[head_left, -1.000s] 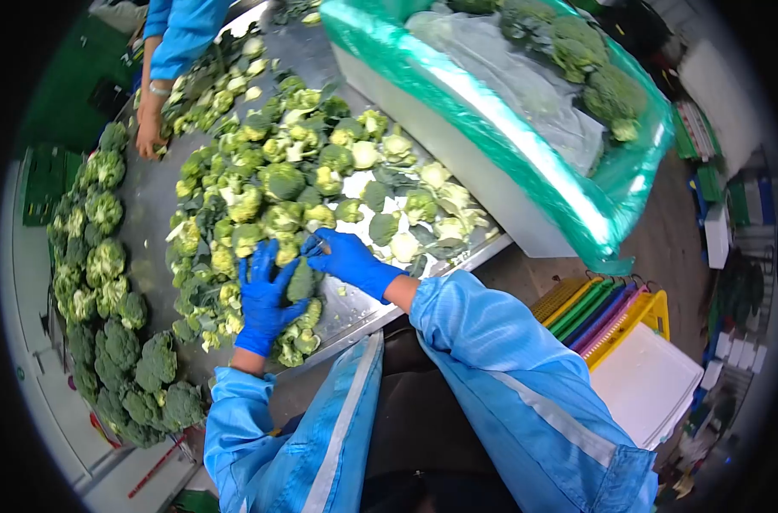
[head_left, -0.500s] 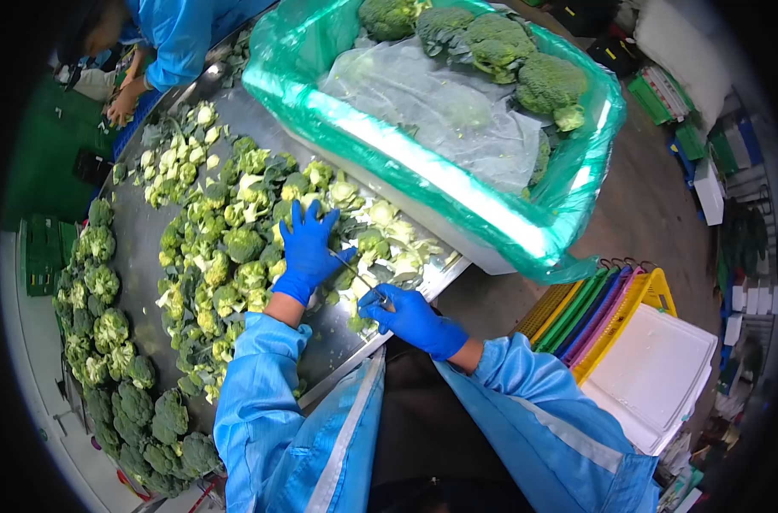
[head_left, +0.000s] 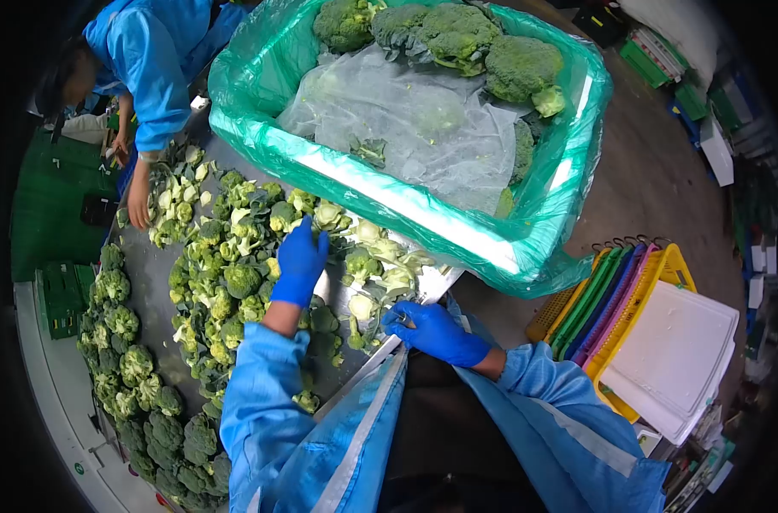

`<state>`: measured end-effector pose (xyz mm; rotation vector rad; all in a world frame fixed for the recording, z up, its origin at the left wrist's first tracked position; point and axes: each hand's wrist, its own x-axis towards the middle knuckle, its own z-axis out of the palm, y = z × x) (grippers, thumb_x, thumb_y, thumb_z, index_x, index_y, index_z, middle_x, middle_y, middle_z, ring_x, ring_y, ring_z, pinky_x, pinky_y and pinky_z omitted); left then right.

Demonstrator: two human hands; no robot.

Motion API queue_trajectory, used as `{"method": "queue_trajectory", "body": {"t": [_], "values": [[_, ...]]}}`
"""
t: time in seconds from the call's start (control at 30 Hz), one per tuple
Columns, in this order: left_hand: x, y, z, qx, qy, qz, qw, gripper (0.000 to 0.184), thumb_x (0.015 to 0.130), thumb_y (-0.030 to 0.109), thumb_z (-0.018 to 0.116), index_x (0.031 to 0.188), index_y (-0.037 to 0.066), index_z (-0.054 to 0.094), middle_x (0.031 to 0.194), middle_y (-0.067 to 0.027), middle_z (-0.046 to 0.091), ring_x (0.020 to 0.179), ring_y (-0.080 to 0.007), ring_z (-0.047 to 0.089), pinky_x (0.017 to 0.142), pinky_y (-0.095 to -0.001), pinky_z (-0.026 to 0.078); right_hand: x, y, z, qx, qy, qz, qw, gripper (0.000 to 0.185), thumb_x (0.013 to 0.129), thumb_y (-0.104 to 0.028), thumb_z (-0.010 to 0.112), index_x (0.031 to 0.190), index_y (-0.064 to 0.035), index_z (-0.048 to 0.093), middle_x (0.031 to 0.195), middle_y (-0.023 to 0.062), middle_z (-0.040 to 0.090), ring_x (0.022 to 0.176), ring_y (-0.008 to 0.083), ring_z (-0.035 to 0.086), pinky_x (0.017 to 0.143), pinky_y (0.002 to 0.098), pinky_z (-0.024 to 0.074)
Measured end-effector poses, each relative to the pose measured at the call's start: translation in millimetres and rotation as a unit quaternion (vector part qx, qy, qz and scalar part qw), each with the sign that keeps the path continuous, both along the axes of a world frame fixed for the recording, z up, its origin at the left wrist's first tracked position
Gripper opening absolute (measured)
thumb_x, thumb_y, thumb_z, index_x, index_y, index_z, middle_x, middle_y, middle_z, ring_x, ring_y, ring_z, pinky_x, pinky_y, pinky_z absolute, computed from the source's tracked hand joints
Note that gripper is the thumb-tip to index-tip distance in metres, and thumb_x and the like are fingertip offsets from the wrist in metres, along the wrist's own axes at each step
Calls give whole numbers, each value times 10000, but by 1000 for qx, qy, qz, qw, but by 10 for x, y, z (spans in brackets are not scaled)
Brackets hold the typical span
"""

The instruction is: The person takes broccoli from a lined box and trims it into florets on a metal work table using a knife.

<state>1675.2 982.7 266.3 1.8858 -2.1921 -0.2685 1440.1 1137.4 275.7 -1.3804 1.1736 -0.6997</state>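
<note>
My left hand, in a blue glove, reaches over the pile of cut broccoli florets on the metal table. Its fingers point up toward pale pieces, and whether they pinch anything is hidden. My right hand, also gloved in blue, is at the table's front edge with its fingers curled round a small metal tool, whose shape is mostly hidden. Just left of it lie pale stem pieces. Beyond both hands stands a crate lined with green plastic, holding broccoli heads and a translucent sheet.
Whole broccoli heads line the table's left side. A co-worker in a blue sleeve reaches onto the table at the upper left. Coloured baskets and a white lid stand at the right.
The view has shifted, bringing the crate's inside into sight. My hands have moved apart, the left reaching farther up and the right drawn back to the edge. The co-worker's hand is again over the table.
</note>
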Motion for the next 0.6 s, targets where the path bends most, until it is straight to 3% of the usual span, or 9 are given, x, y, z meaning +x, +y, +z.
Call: {"method": "queue_trajectory", "body": {"t": [0.07,0.13,0.2,0.27,0.43,0.53,0.6], "values": [[-221,-56,60,-7,-31,-13,999,385,819,288,616,1081,7,590,876,-170,624,797,-343,594,694,-446,473,-13,-3,-14,-50,-5,-5,999,192,836,-218,646,987,-99,639,681,109,615,582,228,610,569,332,480],[-379,121,187,-95,82,-81,989,321,792,271,637,1004,32,614,877,-157,626,815,-341,586,686,-438,468,-71,9,19,-22,-12,-18,1000,187,837,-215,646,984,-101,642,688,115,623,592,236,620,570,333,485],[-425,355,160,30,36,-83,995,354,730,342,689,965,84,630,882,-140,634,841,-334,585,688,-416,473,-114,14,17,6,-24,-32,999,181,838,-213,645,981,-103,646,694,120,630,601,245,630,570,334,490],[-550,544,4,41,-13,-10,999,395,704,369,735,965,89,638,870,-125,661,813,-316,624,709,-410,497,-137,9,-8,15,-26,-49,998,172,837,-209,649,969,-98,649,720,126,646,637,251,652,578,345,501],[-494,554,-135,113,171,56,977,475,666,418,722,998,94,619,858,-143,654,781,-312,635,685,-395,508,-42,-21,-1,-48,-10,-17,999,194,846,-231,633,976,-87,630,740,143,643,664,285,653,593,375,503],[-263,733,311,132,180,74,972,448,653,388,741,969,91,628,847,-139,656,767,-299,644,695,-377,510,-46,-24,79,-40,21,25,999,206,848,-241,627,985,-88,623,736,149,632,658,298,643,593,373,496],[117,794,530,192,18,46,980,445,672,388,747,966,73,636,867,-142,657,778,-292,647,707,-374,512,-92,-26,115,17,40,46,998,190,868,-137,623,1024,-30,622,825,84,675,697,143,638,653,276,513]]}}
